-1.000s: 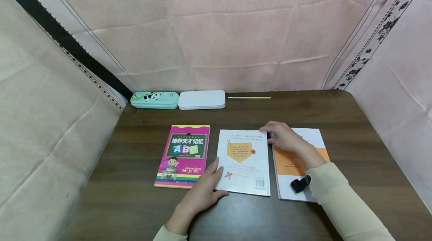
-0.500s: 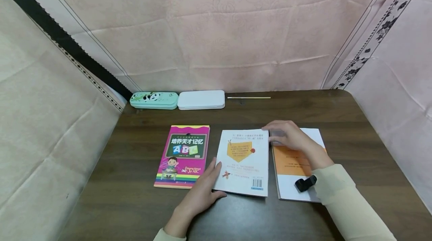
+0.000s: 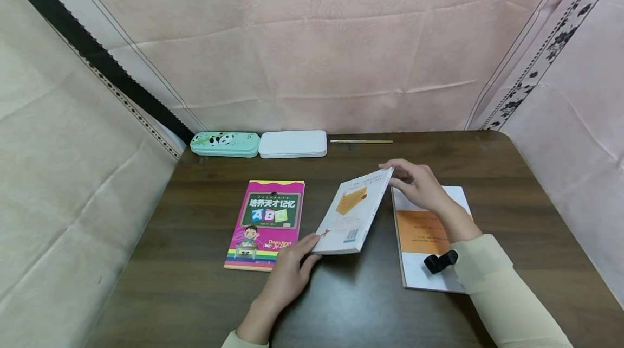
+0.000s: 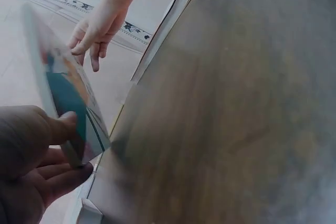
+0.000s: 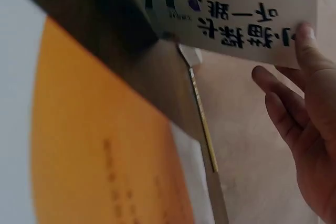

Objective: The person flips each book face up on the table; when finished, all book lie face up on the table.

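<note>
Between both hands a white children's book (image 3: 355, 210) is tilted up off the table, its right side raised and its back cover with an orange panel facing up. At its lower left corner my left hand (image 3: 290, 272) pinches it, thumb on one side and fingers on the other, as the left wrist view also shows. My right hand (image 3: 418, 188) grips the upper right corner. In the right wrist view, the thumb lies on the front cover (image 5: 247, 22), which bears black Chinese characters and an orange animal drawing, partly cut off.
To the left lies a pink ABC book (image 3: 265, 218). An orange-and-white book (image 3: 421, 231) lies under my right forearm. Along the back edge stand a mint pencil case (image 3: 224, 144), a white case (image 3: 292, 144) and a thin gold stick (image 3: 361, 141). Cloth hangs round the dark wooden table (image 3: 195, 304).
The white book lay nearly flat one second ago; now its right side is lifted and it tilts toward the left. My right hand has risen with its corner, while my left keeps the lower left corner.
</note>
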Available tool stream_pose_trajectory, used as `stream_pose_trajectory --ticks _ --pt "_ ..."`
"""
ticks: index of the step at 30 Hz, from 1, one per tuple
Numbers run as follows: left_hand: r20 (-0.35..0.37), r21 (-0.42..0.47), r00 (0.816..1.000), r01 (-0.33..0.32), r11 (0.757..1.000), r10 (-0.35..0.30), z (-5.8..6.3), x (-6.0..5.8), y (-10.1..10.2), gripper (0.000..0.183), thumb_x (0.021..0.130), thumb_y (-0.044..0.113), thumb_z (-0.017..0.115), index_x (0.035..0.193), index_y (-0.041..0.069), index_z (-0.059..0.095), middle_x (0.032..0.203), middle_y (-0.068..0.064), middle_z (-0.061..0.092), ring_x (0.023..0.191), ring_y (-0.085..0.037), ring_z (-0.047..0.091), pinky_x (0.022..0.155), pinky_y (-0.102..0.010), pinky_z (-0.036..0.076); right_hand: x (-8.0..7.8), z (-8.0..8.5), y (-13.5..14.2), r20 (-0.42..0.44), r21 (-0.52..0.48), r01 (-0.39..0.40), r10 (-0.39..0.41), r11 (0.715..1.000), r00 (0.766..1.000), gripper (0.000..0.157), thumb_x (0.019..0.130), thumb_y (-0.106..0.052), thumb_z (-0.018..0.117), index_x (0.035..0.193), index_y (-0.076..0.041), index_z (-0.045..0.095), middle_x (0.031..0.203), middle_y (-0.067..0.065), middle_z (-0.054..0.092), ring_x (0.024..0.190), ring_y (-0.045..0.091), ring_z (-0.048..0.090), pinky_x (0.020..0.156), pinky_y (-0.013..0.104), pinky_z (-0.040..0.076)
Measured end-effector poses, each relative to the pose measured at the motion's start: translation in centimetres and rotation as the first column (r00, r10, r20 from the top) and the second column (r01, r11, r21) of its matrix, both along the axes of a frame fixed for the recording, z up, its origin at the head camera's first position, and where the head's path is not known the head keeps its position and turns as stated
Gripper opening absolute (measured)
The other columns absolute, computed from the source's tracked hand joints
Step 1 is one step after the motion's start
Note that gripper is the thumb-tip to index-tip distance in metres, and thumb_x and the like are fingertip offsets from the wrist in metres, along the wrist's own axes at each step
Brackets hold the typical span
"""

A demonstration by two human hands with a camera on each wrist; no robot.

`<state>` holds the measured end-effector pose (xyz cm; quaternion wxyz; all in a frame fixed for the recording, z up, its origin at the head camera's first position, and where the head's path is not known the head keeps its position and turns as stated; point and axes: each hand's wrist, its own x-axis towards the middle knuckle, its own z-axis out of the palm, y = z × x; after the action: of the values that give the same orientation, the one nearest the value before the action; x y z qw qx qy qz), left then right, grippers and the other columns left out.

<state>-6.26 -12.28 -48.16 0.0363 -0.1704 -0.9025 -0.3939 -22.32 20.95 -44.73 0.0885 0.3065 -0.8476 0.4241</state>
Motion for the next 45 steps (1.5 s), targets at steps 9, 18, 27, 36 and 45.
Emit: stream_pose_trajectory --ticks 9,18,27,36,45 --pt "-0.028 0.128 0.999 -0.038 0.991 0.042 1.0 -0.3 -0.1 0.035 0.099 0.004 0.064 0.134 0.002 0.064 0.125 -0.013 0.070 0.111 -0.020 0.068 0.090 -0.040 0.057 0.1 2.2 -2.0 -0.100 -0.105 0.134 -0.144 0.985 0.984 0.031 0.093 -0.001 0.072 0.123 -0.008 0.068 0.102 0.008 0.075 0.083 0.021 0.071 0.071 0.015 0.054" --pt "0.052 0.189 0.998 -0.054 0.980 0.045 1.6 0.0 -0.2 0.028 0.103 0.015 0.059 0.128 0.002 0.063 0.122 -0.010 0.071 0.095 -0.017 0.069 0.087 -0.037 0.058 0.1 3.4 -3.4 -0.125 -0.160 0.194 -0.215 0.968 0.969 0.035 0.091 -0.005 0.076 0.125 -0.005 0.066 0.093 0.010 0.074 0.080 0.022 0.071 0.071 0.009 0.050" --pt "0.044 0.219 0.999 -0.025 0.975 0.016 1.5 0.2 -0.3 0.023 0.104 0.015 0.058 0.123 0.003 0.065 0.112 -0.006 0.074 0.086 -0.010 0.064 0.079 -0.029 0.059 0.1 3.7 -3.8 -0.087 -0.171 0.203 -0.220 0.964 0.972 0.035 0.090 -0.006 0.077 0.123 -0.003 0.065 0.091 0.009 0.074 0.078 0.021 0.071 0.069 0.010 0.051" --pt "0.052 0.239 0.999 -0.009 0.971 -0.003 1.3 0.1 -0.2 0.023 0.104 0.013 0.058 0.123 0.003 0.066 0.108 -0.003 0.075 0.086 -0.008 0.065 0.076 -0.028 0.058 0.1 3.6 -4.0 -0.025 -0.145 0.245 -0.251 0.959 0.968 0.033 0.092 -0.014 0.076 0.122 -0.004 0.067 0.090 0.008 0.075 0.075 0.017 0.067 0.064 0.014 0.049" --pt "0.143 0.310 0.989 -0.008 0.951 -0.038 1.2 0.2 -0.2 0.027 0.104 0.014 0.057 0.128 0.002 0.064 0.112 -0.004 0.074 0.096 -0.011 0.068 0.082 -0.029 0.058 0.1 3.3 -4.1 0.074 -0.118 0.285 -0.278 0.951 0.958 0.036 0.093 -0.019 0.076 0.126 -0.007 0.069 0.095 0.009 0.074 0.078 0.019 0.068 0.064 0.015 0.050"
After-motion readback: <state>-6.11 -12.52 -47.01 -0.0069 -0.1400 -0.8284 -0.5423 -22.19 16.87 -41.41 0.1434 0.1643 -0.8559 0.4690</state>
